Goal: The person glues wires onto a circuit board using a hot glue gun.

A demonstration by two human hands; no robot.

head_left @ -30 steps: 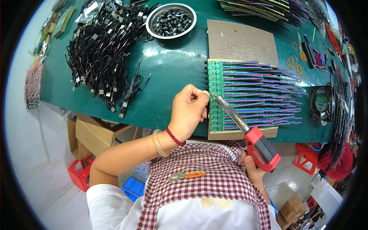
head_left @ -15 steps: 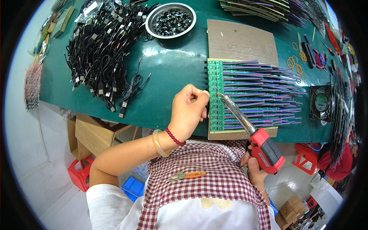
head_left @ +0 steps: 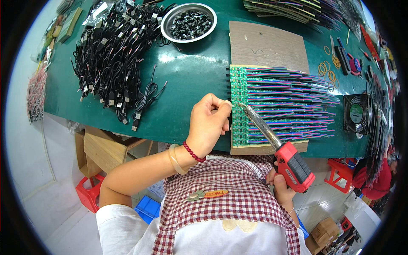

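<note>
In my right hand is a red and black soldering gun, my fingers closed round its lower side. Its metal tip reaches up and left to a row of small green circuit boards and appears to touch them near the middle. My left hand is closed in a pinch at the left edge of these boards. Whatever lies between thumb and finger is hidden. Small black parts stick out from the boards' left edge above my left hand. Bundles of striped wires run rightward from the boards.
Beneath the boards lies a wooden board on the green table. A metal bowl of small parts and a pile of black USB cables stand at the far left. On the right are rubber bands and a small fan.
The soldering gun and its tip have shifted very slightly up and left along the boards. My left hand keeps its place.
</note>
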